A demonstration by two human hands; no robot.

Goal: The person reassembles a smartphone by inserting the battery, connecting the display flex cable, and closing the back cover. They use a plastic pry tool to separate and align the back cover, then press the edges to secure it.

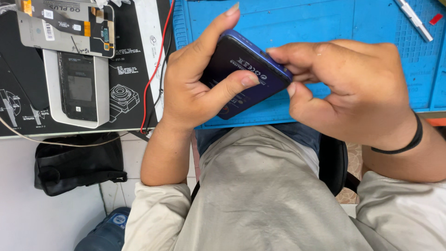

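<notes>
You held the dark blue phone point(241, 76) tilted above the blue mat point(316, 28) on the counter, your left hand point(190, 88) wrapped around its lower end with the thumb pressed on its back. Your right hand point(353, 88) pinched the phone's upper edge at 3 o'clock. A metal tool point(415, 21) lay at 1 o'clock, and an opened phone point(79, 88) at 9 o'clock.

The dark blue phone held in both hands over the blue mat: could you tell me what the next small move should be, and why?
Probably ease the right hand fingertips a little further along the edge of the phone. Its fingers already pinch that rim at the corner, the left hand braces the body from behind with a thumb across the back, and no tool is in either hand.
</notes>
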